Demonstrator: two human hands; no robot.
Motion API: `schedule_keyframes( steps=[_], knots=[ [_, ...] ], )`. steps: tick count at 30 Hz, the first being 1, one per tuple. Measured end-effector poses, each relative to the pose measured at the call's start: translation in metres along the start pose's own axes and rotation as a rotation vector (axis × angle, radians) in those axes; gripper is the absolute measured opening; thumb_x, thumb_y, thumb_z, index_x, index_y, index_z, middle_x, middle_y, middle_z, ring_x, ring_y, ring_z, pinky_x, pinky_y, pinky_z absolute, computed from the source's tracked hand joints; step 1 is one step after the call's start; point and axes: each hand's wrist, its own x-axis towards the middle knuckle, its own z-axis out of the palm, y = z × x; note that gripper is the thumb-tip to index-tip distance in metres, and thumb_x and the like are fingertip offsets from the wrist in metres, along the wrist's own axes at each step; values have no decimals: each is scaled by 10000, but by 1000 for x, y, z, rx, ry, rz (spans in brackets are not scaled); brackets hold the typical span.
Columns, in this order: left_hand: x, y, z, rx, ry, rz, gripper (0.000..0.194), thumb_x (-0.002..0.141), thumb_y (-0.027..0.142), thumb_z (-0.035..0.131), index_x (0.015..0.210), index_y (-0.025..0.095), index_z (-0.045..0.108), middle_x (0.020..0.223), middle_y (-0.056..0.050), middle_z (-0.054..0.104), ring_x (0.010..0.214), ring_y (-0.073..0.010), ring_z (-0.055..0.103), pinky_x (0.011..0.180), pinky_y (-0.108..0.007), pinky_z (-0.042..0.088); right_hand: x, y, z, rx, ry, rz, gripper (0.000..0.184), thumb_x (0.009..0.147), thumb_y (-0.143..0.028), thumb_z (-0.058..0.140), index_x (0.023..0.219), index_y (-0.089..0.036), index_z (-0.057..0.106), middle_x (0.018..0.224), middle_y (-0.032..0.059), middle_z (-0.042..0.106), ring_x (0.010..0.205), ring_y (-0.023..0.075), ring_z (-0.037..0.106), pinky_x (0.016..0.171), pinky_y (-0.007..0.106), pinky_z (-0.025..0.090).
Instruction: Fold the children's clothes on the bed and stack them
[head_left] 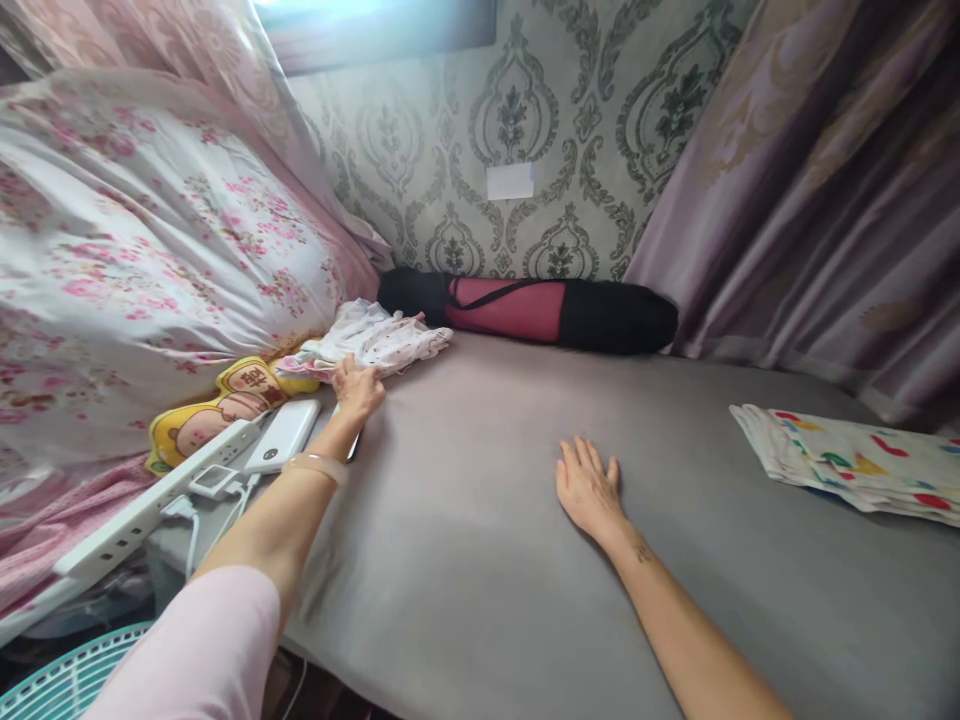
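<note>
My left hand (358, 386) reaches across the grey bed sheet (525, 560) to a small white patterned garment (375, 340) and touches its near edge, fingers curled over it. A dark flat object, perhaps a phone, lies under my left wrist. My right hand (589, 487) lies flat on the sheet with fingers stretched out, holding nothing.
A floral duvet (135, 250) is heaped at the left. Beside it lie a yellow cartoon cushion (217, 405), a white power bank (285, 435) and a white power strip (142, 515). A black-and-red roll bag (532, 310) lies along the wall. Folded colourful cloth (855, 460) sits at right.
</note>
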Motion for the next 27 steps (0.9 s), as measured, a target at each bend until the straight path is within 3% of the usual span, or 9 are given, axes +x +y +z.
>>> schedule_keyframes(
  steps=[5,9,12,16,20,23,27],
  knots=[
    [16,-16,3,179,-72,11,418,779,216,560,1169,214,710,1527,-161,356,1410,-424,264,1086,-576,283,0,1,0,8,2,-1,504,1006,-263,262,1455,-134,449,1561,151,359,1448,297,296,1149,602,164],
    [23,-16,7,151,-88,28,417,773,214,530,1156,170,689,1361,-200,542,1342,-423,378,1037,-583,336,-1,1,-1,12,17,-6,497,1005,-265,275,1448,-136,459,1554,153,372,1440,300,313,1147,597,168],
    [25,-7,4,102,-41,67,489,790,196,484,1259,143,612,1297,-189,605,1302,-375,449,1049,-539,346,-2,1,-1,13,22,-9,494,1004,-262,279,1445,-135,463,1549,161,378,1438,305,318,1145,597,170],
    [27,16,-7,-199,120,220,481,805,195,437,1254,137,598,1279,-149,628,1232,-303,533,1069,-454,365,-2,0,-2,17,27,-6,495,1001,-255,281,1444,-135,466,1549,169,375,1439,308,316,1143,596,167],
    [31,51,-20,-553,166,331,393,779,234,482,1124,140,645,1155,-117,667,1090,-266,595,991,-404,445,-2,1,-1,25,32,-9,501,999,-257,276,1443,-124,468,1549,169,375,1435,310,322,1142,595,171],
    [28,79,-28,-812,119,324,373,760,245,522,1097,143,645,1016,-84,677,909,-216,617,869,-363,494,-2,1,-1,31,35,-14,504,1000,-268,278,1446,-125,465,1544,165,385,1434,308,325,1143,586,177],
    [12,113,-39,-1158,-45,274,408,747,268,569,1136,157,628,846,-22,638,687,-133,567,652,-255,480,-3,2,-3,36,26,-16,501,1001,-274,285,1448,-133,463,1547,168,380,1436,306,322,1148,579,167]
  ],
)
